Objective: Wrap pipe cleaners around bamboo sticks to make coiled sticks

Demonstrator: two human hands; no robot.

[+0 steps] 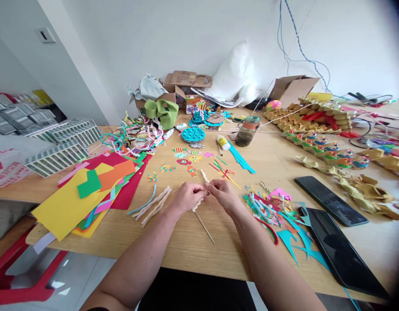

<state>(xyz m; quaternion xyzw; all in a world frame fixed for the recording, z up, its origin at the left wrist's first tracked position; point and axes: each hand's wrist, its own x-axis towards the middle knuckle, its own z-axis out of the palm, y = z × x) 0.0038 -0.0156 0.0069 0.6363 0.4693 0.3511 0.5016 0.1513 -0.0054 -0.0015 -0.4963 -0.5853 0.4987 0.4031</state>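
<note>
Both hands meet over the middle of the table with fingertips pinched together. My left hand (189, 196) and my right hand (222, 193) hold a white fuzzy pipe cleaner (204, 176); its wavy end sticks up between them. More of the white strand shows below the fingers, by the upper end of a thin wooden stick (204, 227) that slants down toward the table's front. To the left lie a blue pipe cleaner (147, 202) and several pale wavy ones (157, 207). Small paper fish (184, 162) lie beyond the hands.
Coloured paper sheets (61, 207) are stacked at left. Paper scraps (267, 207) and two dark phones (330, 201) lie at right. Farther back stand a glue bottle (223, 142), a glass jar (248, 131), a blue round piece (193, 134) and egg-carton strips (319, 151).
</note>
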